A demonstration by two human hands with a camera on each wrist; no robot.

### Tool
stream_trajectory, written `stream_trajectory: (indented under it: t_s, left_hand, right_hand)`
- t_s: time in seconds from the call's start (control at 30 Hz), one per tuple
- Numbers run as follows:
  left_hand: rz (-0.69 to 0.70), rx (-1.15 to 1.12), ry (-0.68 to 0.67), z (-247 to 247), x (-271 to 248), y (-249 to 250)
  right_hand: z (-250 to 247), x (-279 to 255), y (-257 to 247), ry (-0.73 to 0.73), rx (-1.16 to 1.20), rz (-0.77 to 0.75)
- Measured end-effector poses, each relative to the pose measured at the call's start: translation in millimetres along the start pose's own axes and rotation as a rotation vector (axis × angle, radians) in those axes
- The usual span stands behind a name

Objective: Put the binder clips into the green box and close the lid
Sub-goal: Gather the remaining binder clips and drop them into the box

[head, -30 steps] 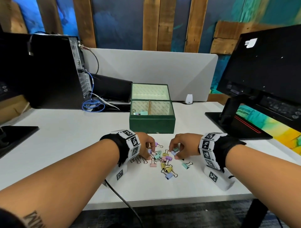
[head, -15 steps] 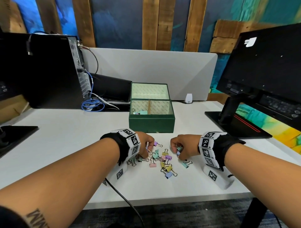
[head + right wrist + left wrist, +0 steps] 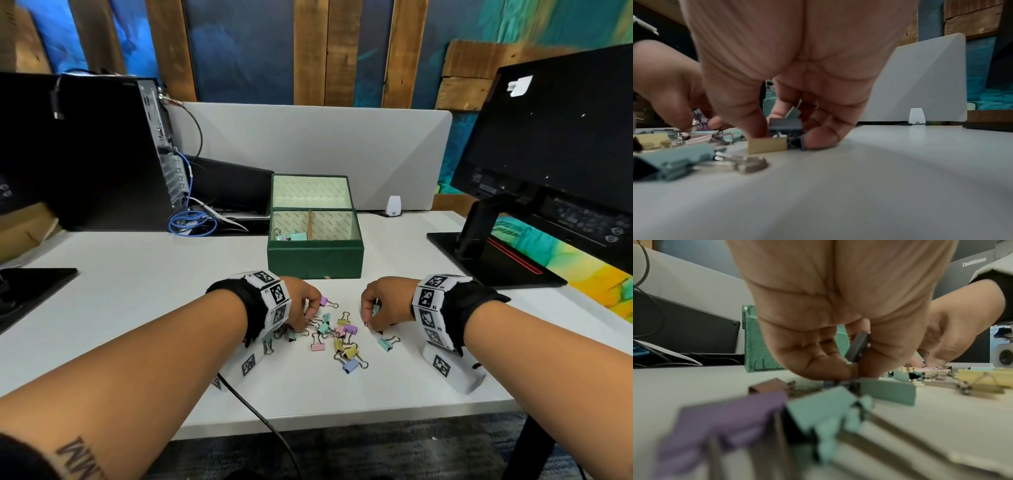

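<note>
White smooth desk [image 3: 144, 308], bare near front edge. Pastel binder clips [image 3: 337, 337]: folded metal bodies, wire loop handles, scattered mid-desk between both hands. Left hand [image 3: 301, 305], fingers curled, pinching clips in the pile's left part. Right hand [image 3: 383, 305], fingers curled round a teal clip at the pile's right. Beyond, green box [image 3: 315, 255], felt-like, rectangular, divided; lid [image 3: 311, 192] upright, few clips in left compartment.

"ThinkVision" in pale letters on the dark monitor [image 3: 970, 264] casing, slightly blurred.
</note>
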State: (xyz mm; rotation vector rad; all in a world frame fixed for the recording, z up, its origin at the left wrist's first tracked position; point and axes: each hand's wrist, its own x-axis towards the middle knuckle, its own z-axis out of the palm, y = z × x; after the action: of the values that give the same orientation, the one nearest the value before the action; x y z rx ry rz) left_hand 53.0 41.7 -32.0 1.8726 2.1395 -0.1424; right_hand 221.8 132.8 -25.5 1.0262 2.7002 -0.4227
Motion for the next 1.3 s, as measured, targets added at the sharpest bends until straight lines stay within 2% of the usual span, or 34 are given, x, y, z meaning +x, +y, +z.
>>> stream_trajectory:
  t_s: [0.2, 0.43, 0.53, 0.67, 0.83, 0.93, 1.07, 1.3]
  left_hand:
    - [-0.013, -0.024, 0.061, 1, 1, 0]
    - [0.046, -0.151, 0.184, -1, -2, -4]
    - [0.069, -0.287, 0.262, -8, -3, -7]
    - [0.108, -0.484, 0.329, -29, -2, -13]
    - [0.117, -0.717, 0.415, -59, 9, -21]
    - [0.112, -0.800, 0.442, -73, 21, -23]
    - [0.069, -0.819, 0.451, -83, 42, -22]
    - [-0.018, -0.720, 0.489, -93, 81, -10]
  right_hand:
    - [-1, 1, 3, 0.047, 0.024, -0.009]
    - [-3, 2, 6, 0.143, 0.059, -0.033]
    - [-13, 3, 7, 0.202, 0.099, -0.038]
    - [-47, 6, 3, 0.331, 0.306, -0.041]
    - [-94, 35, -13, 0.476, 0.340, -0.080]
    - [-104, 61, -16, 0.482, 0.337, -0.046]
    - [-95, 87, -10, 0.415, 0.265, -0.017]
    - [-79, 67, 14, 0.543, 0.366, -0.038]
